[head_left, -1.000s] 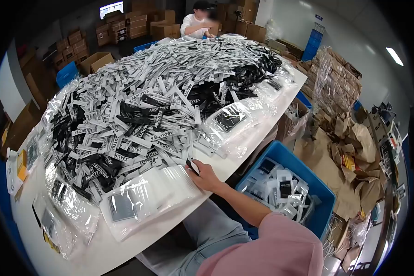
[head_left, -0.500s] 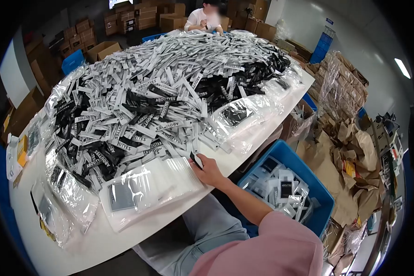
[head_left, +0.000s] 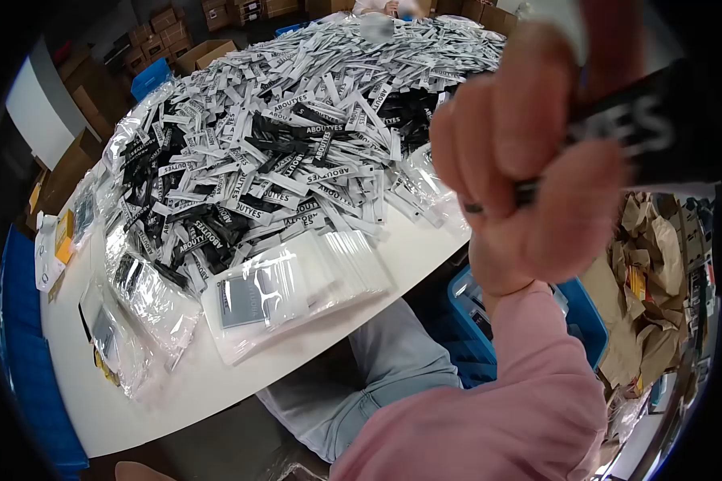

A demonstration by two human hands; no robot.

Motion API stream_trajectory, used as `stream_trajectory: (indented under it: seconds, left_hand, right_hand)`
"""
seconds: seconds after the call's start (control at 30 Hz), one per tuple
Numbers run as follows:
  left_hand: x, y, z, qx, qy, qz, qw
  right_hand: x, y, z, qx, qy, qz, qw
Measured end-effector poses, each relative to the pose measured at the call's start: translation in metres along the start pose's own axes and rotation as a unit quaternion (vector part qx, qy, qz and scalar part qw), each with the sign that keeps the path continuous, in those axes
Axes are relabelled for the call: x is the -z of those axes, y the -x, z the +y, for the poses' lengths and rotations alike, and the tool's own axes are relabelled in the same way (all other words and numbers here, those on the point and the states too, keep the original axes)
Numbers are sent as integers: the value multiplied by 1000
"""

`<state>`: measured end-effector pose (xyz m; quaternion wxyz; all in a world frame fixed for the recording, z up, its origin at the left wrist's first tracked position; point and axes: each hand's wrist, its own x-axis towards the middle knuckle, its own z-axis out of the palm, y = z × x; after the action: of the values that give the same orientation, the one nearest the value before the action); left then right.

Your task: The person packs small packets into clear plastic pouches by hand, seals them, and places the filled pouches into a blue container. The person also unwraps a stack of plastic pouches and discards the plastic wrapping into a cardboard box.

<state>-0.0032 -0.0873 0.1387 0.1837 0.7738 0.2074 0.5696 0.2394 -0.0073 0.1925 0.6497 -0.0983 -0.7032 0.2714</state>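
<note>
My right hand [head_left: 529,152] is raised close to the camera, large and slightly blurred. Its fingers are closed around a black sachet [head_left: 658,120] with white letters ending in "YES". Beyond and to the left of the hand, a broad heap of white sachets [head_left: 345,172] and black sachets [head_left: 204,228] printed "ABOUTYES" covers much of the table. Clear plastic bags [head_left: 297,276] with a grey printed panel lie in a fanned stack at the near table edge. My left hand is not visible.
The white table [head_left: 120,425] curves around in front of me. More clear bags [head_left: 148,297] lie at its left side. A blue bin [head_left: 582,317] stands right of my legs, partly behind my arm. Brown paper [head_left: 654,256] is piled farther right. Another person [head_left: 381,6] is at the far side.
My right hand has lifted from the bag stack at the table edge up toward the camera, carrying the black sachet. The view has shifted, so the table appears higher and farther right.
</note>
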Motion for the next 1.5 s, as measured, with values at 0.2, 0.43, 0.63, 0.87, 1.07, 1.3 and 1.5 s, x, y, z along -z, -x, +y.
stream_trajectory:
  seconds: [0.2,0.43,0.63,0.87,1.07,1.3,1.5]
  left_hand:
    - [4,9,1,-40,-34,42,998]
    - [8,31,10,-18,-40,32,999]
    - [9,36,7,-39,-71,48,996]
    - [-12,14,-27,-126,-98,110,981]
    - [-41,-7,-52,-171,-79,150,971]
    - [-9,31,-28,-108,-138,111,978]
    - [6,42,-13,-99,-190,107,971]
  right_hand:
    - [11,-23,-12,21,-33,-61,997]
    - [75,-52,-7,-24,-67,-66,995]
    - [87,-64,-14,-19,-102,-100,990]
    - [58,-102,-25,30,-99,-191,976]
    - [47,-124,-38,27,-72,-245,966]
    - [58,-107,-22,-25,-173,-225,958]
    - [23,-98,-11,-33,-236,-244,940]
